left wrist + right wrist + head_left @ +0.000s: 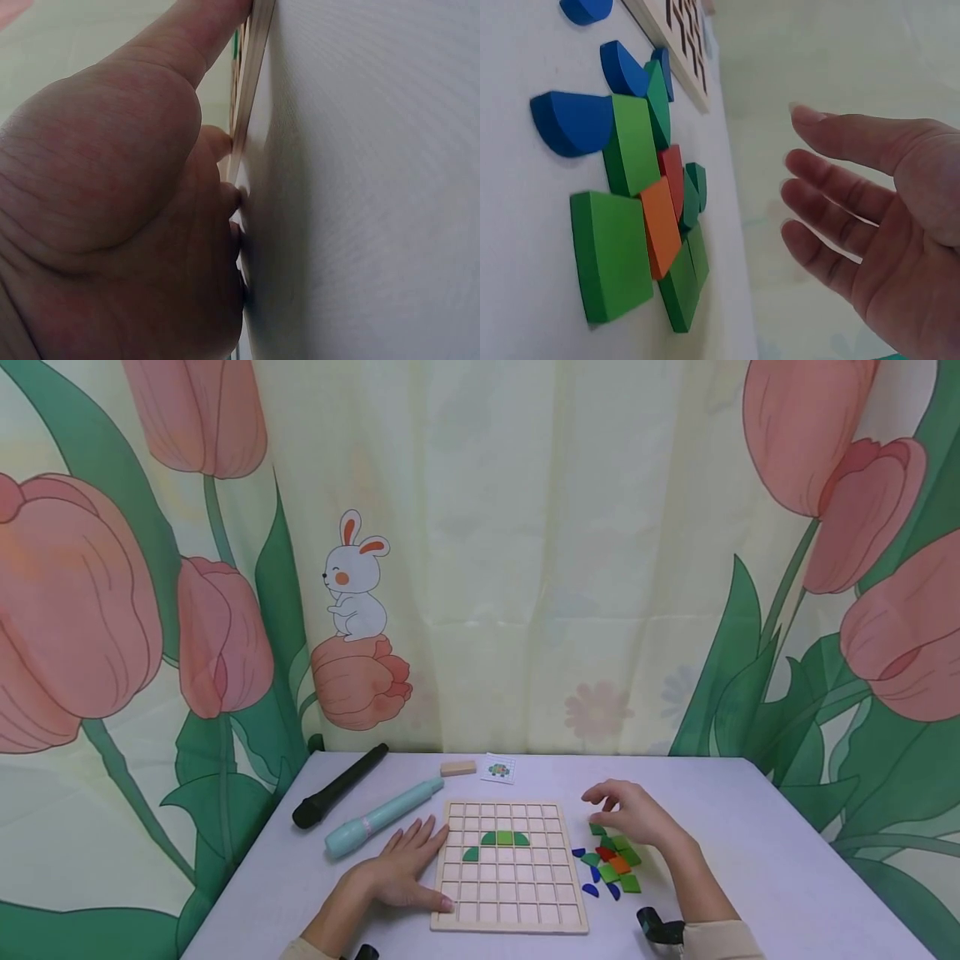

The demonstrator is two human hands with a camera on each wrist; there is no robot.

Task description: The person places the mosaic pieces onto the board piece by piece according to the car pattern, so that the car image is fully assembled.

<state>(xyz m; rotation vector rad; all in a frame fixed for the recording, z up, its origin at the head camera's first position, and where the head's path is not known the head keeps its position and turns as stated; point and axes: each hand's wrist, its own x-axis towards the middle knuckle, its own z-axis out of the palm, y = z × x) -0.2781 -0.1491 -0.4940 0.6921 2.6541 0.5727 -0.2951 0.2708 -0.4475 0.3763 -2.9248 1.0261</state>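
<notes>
A wooden grid board [507, 930] lies on the table, with dark green quarter-round pieces [471, 855] and one light green square [505, 837] set in its upper cells. My left hand [396, 870] rests spread at the board's left side, thumb on the lower left corner and fingertips by the edge. In the left wrist view the thumb lies over the board's wooden edge [253, 71]. Above the loose pieces, right of the board, hovers my right hand [633, 814]. Its fingers [832, 187] are loosely bent and hold nothing. Under it lie green squares [611, 255], an orange square [660, 225], a red piece [673, 176] and blue half-rounds [574, 124].
Left of the board lie a mint-green cylinder [386, 814] and a black microphone-shaped object [339, 787]. Behind the board are a small wooden block [458, 768] and a card [498, 768] with a coloured pattern. A tulip-print curtain [487, 568] hangs behind the table.
</notes>
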